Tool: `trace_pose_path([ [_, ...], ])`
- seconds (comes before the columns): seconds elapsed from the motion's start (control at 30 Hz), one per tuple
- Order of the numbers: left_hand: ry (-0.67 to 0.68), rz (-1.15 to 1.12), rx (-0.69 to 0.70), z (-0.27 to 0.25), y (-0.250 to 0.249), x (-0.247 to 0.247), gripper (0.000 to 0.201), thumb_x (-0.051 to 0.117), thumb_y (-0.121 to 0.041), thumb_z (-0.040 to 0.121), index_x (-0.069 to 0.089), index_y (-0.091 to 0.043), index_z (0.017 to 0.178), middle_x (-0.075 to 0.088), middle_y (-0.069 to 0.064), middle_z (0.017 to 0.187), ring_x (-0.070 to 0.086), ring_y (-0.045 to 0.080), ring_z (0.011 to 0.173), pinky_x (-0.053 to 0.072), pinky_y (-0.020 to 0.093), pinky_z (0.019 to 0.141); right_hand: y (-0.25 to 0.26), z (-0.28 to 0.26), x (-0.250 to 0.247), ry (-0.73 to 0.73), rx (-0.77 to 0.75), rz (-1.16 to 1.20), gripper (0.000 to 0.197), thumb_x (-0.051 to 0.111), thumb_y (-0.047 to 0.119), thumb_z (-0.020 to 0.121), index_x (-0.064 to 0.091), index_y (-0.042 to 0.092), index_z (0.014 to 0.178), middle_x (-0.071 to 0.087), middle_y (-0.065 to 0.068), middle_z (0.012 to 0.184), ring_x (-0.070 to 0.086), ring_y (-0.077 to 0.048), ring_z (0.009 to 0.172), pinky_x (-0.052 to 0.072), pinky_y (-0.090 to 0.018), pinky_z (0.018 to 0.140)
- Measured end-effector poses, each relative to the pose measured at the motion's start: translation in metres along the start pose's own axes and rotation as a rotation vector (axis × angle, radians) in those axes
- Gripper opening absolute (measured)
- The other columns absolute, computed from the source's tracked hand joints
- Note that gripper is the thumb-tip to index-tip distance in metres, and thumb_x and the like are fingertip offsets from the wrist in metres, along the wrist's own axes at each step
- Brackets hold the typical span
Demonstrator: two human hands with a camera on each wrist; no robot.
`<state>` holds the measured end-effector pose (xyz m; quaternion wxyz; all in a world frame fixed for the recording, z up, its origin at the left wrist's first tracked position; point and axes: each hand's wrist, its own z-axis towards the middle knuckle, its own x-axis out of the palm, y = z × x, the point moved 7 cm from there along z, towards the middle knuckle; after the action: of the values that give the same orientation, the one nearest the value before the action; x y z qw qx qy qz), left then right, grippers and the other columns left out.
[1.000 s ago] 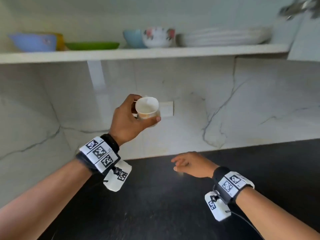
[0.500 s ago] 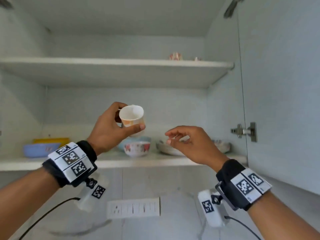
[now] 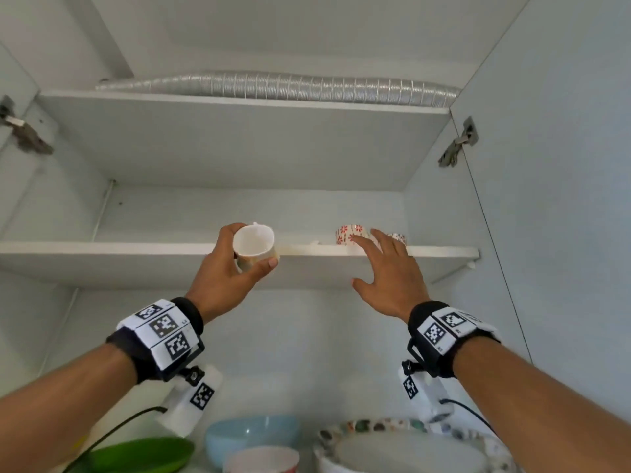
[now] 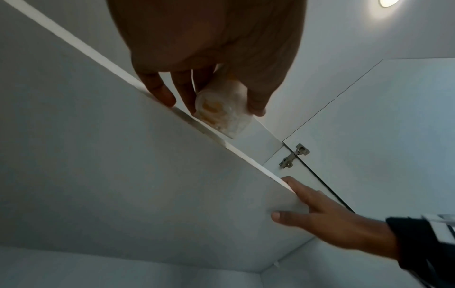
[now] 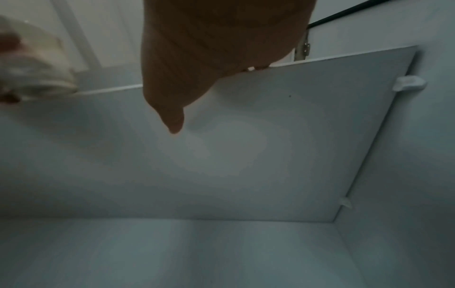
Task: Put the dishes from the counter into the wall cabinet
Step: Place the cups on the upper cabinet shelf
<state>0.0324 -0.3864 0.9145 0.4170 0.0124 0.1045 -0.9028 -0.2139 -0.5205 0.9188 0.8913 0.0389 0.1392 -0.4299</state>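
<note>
My left hand (image 3: 235,268) grips a small white cup (image 3: 254,245) with an orange pattern, tilted, right at the front edge of the cabinet's middle shelf (image 3: 102,249). From the left wrist view the cup (image 4: 221,111) shows between thumb and fingers against the shelf edge (image 4: 246,155). My right hand (image 3: 386,268) is spread open at the same shelf edge, fingers straight, just in front of a red-flowered white cup (image 3: 348,233) that stands on the shelf. The right hand (image 4: 320,212) holds nothing. In the right wrist view the shelf underside (image 5: 270,136) fills the frame.
On the lower shelf stand a green plate (image 3: 143,454), a light blue bowl (image 3: 252,435), a red-rimmed bowl (image 3: 263,460) and a patterned plate stack (image 3: 409,448). The cabinet door (image 3: 563,165) stands open at the right. A silver duct (image 3: 273,85) lies above the top shelf.
Both hands rose from below the lower shelf up to the middle shelf edge. The left hand carried the cup up with it. The right hand opened out flat.
</note>
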Motion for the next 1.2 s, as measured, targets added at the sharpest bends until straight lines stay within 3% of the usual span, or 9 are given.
trace_pose_path([
  [0.13,-0.016,-0.028,0.042,0.04,-0.002,0.014,0.067,0.075,-0.048,0.078,0.038,-0.03,0.131,0.057,-0.018,0.112,0.056,0.004,0.103,0.049,0.03,0.086,-0.024,0.028,0.006,-0.066,-0.032,-0.294,0.062,0.051,0.066,0.082,0.045,0.034,0.136,0.055,0.004,0.131,0.048,-0.023,0.12,0.029,-0.043,0.09],
  [0.2,-0.01,-0.026,0.021,0.055,-0.004,0.023,0.068,0.073,-0.048,0.081,0.035,-0.029,0.133,0.056,-0.016,0.111,0.057,0.006,0.1,0.05,0.034,0.087,-0.024,0.028,0.008,-0.131,-0.079,-0.344,0.056,0.053,0.061,0.082,0.051,0.028,0.126,0.06,0.004,0.114,0.055,-0.024,0.101,0.028,-0.042,0.081],
  [0.33,0.013,0.026,-0.081,0.08,-0.007,0.046,0.067,0.066,-0.052,0.085,0.03,-0.029,0.138,0.06,0.003,0.112,0.06,0.025,0.101,0.051,0.039,0.09,-0.021,0.028,0.006,-0.194,-0.127,-0.417,0.047,0.06,0.048,0.079,0.053,0.022,0.118,0.063,0.002,0.101,0.056,-0.025,0.086,0.028,-0.042,0.078],
  [0.5,0.118,0.096,-0.184,0.104,0.003,0.056,0.063,0.063,-0.055,0.084,0.031,-0.026,0.13,0.056,0.007,0.117,0.063,0.027,0.097,0.054,0.04,0.084,-0.022,0.028,0.007,-0.238,-0.108,-0.352,0.047,0.063,0.046,0.074,0.056,0.022,0.114,0.064,0.002,0.1,0.059,-0.025,0.091,0.037,-0.053,0.092],
  [0.67,0.159,0.155,-0.312,0.116,0.028,0.051,0.064,0.067,-0.054,0.083,0.031,-0.022,0.126,0.056,0.008,0.116,0.068,0.026,0.09,0.053,0.047,0.091,-0.023,0.028,0.007,-0.219,-0.086,-0.297,0.048,0.065,0.047,0.074,0.056,0.021,0.114,0.062,0.002,0.102,0.057,-0.024,0.093,0.04,-0.048,0.086],
  [0.93,0.257,0.39,-0.415,0.124,0.035,0.06,0.073,0.064,-0.055,0.085,0.031,-0.014,0.134,0.057,0.014,0.121,0.058,0.03,0.105,0.046,0.039,0.09,-0.022,0.029,0.006,-0.106,-0.048,-0.271,0.052,0.059,0.048,0.08,0.048,0.021,0.123,0.055,0.001,0.114,0.05,-0.025,0.104,0.033,-0.048,0.096],
  [1.07,0.113,0.531,-0.171,0.118,0.019,0.056,0.07,0.063,-0.059,0.083,0.039,-0.018,0.134,0.049,0.013,0.128,0.051,0.033,0.115,0.044,0.041,0.095,-0.024,0.028,0.006,-0.094,-0.044,-0.251,0.054,0.058,0.049,0.081,0.046,0.022,0.125,0.053,0.0,0.118,0.048,-0.024,0.108,0.031,-0.047,0.1],
  [1.13,-0.019,0.595,0.064,0.108,-0.002,0.05,0.053,0.066,-0.052,0.083,0.049,-0.02,0.122,0.05,0.007,0.118,0.048,0.031,0.111,0.042,0.039,0.088,-0.025,0.028,0.006,-0.098,-0.046,-0.25,0.055,0.058,0.05,0.08,0.045,0.023,0.126,0.053,0.0,0.118,0.048,-0.024,0.108,0.031,-0.047,0.101],
  [1.2,-0.03,0.684,0.246,0.096,-0.019,0.054,0.03,0.062,-0.044,0.087,0.053,-0.023,0.106,0.05,-0.002,0.103,0.048,0.026,0.101,0.043,0.037,0.08,-0.024,0.028,0.007,-0.106,-0.049,-0.245,0.055,0.059,0.049,0.079,0.046,0.023,0.125,0.054,0.0,0.117,0.049,-0.025,0.107,0.031,-0.048,0.1],
])
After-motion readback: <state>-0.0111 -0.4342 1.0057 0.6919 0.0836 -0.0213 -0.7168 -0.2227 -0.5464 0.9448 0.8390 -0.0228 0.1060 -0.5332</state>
